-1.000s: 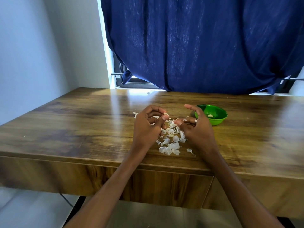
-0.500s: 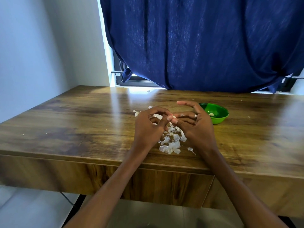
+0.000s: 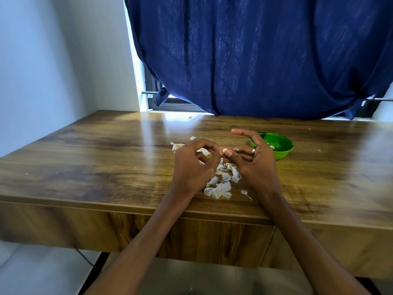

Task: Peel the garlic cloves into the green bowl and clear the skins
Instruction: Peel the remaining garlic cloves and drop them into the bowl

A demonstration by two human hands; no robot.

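Surface: glossy wooden tabletop [image 3: 106,158], loose white garlic skins [image 3: 221,186] at centre.
Room: navy curtain [image 3: 255,56] above, small green bowl [image 3: 282,145] right of centre.
Hands: left hand [image 3: 194,167] and right hand [image 3: 254,165] both pinch a pale garlic clove [image 3: 224,150].
Hidden: bowl partly behind right hand.

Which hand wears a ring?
The right hand, nearer the green bowl: a ring bands one finger. The left hand is bare.

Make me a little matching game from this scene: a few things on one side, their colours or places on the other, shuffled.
Things:
1. bowl
2. curtain
3. garlic skins
4. garlic clove

Descriptions:
A. dark blue, hanging behind the table
B. pinched between both hands' fingertips
C. green, by the right hand
D. white, scattered on the wood under the hands

Pairs: 1-C, 2-A, 3-D, 4-B
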